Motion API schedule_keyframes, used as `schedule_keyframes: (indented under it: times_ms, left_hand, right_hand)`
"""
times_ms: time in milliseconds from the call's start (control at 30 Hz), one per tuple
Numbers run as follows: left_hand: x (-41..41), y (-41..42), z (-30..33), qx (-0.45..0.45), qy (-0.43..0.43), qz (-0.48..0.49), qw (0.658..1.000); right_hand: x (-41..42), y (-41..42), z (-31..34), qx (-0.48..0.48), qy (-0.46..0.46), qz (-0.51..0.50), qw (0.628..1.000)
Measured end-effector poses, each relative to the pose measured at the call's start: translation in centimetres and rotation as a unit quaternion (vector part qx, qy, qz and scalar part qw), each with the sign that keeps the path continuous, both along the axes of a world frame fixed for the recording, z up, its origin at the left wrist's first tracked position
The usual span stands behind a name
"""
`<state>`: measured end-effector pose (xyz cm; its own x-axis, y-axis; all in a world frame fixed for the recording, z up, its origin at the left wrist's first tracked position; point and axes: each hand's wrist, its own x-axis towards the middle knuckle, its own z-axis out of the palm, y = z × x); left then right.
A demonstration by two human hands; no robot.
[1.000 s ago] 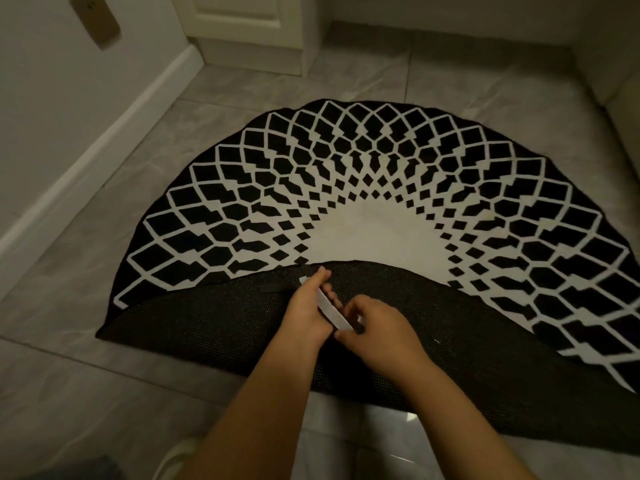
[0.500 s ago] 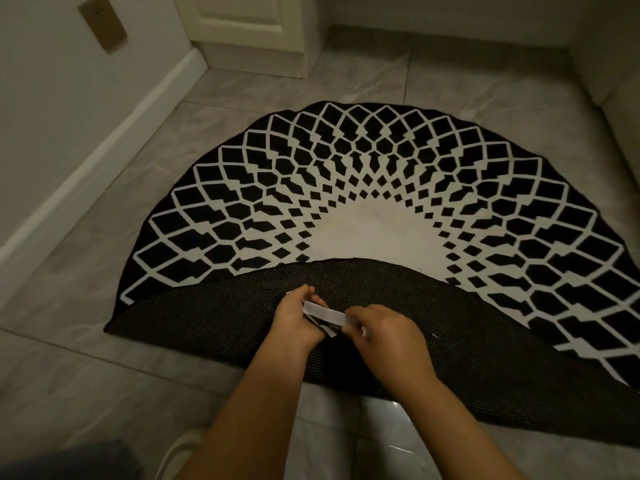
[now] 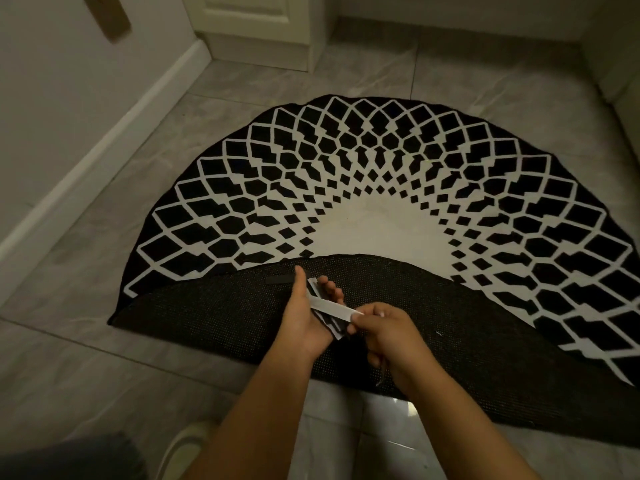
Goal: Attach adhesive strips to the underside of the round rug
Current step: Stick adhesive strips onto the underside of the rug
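The round black-and-white rug (image 3: 363, 174) lies on the tiled floor with its near half folded over, so the dark mesh underside (image 3: 214, 313) faces up. One black adhesive strip (image 3: 278, 280) is stuck on the underside near the fold. My left hand (image 3: 304, 317) holds a small bundle of strips (image 3: 329, 323) over the underside. My right hand (image 3: 384, 332) pinches the end of a white backing strip (image 3: 334, 306) that stretches across to the left hand.
Grey tiled floor (image 3: 86, 368) surrounds the rug. A wall with a white baseboard (image 3: 97, 157) runs along the left, and a cream door frame (image 3: 256, 32) stands at the back. A pale sofa edge (image 3: 620, 74) is at right. A light slipper (image 3: 180, 448) shows near the bottom.
The white backing strip has been drawn out longer between my hands, the right hand moving right and slightly toward me. The view has shifted a little.
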<state>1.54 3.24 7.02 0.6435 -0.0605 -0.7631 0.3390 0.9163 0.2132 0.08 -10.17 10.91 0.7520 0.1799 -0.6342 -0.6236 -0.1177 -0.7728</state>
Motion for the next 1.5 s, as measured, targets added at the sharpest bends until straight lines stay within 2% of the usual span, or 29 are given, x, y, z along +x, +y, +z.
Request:
schedule_keyframes:
  times_ms: [100,200,367,533,700,800,1067,1233,1400,1500]
  left_hand:
    - [-0.4,-0.5,0.2,-0.013,-0.036,-0.001,0.999]
    - [-0.8,-0.5,0.0,0.016,-0.047,-0.02,0.999]
    - [-1.3,0.0,-0.5,0.048,-0.034,-0.023,0.998]
    - [-1.5,-0.4,-0.2,0.063,-0.117,0.008,0.991]
    - [-1.9,-0.9,0.2,0.138,-0.168,-0.068,0.974]
    - [-1.6,-1.0,0.5,0.176,-0.17,-0.101,0.964]
    - [-1.6,-0.7,0.8,0.205,-0.195,-0.124,0.951]
    - [-1.6,-0.4,0.8,0.265,-0.19,-0.165,0.931]
    - [-1.6,-0.4,1.4,0.355,-0.182,-0.24,0.885]
    - [-1.4,-0.4,1.9,0.396,-0.176,-0.291,0.853]
  right_hand:
    - [0.1,-0.1,0.1,0.037,0.043,-0.017,0.998]
    - [0.2,-0.3,0.3,0.069,0.078,-0.012,0.995]
    - [0.2,-0.6,0.2,0.087,0.054,0.015,0.995]
    - [0.4,-0.9,-0.4,0.126,0.027,-0.099,0.987]
    - [0.7,-1.1,-0.5,0.155,0.054,-0.122,0.979]
    - [0.7,-1.0,-0.5,0.156,0.068,-0.121,0.978]
    - [0.4,-0.9,-0.5,0.119,0.083,-0.104,0.984]
    - [0.6,-1.0,0.3,-0.064,-0.022,-0.078,0.995]
    - [1.2,-0.9,1.9,-0.066,-0.172,-0.053,0.982]
    - [1.6,-0.8,2.5,-0.083,-0.213,-0.014,0.973]
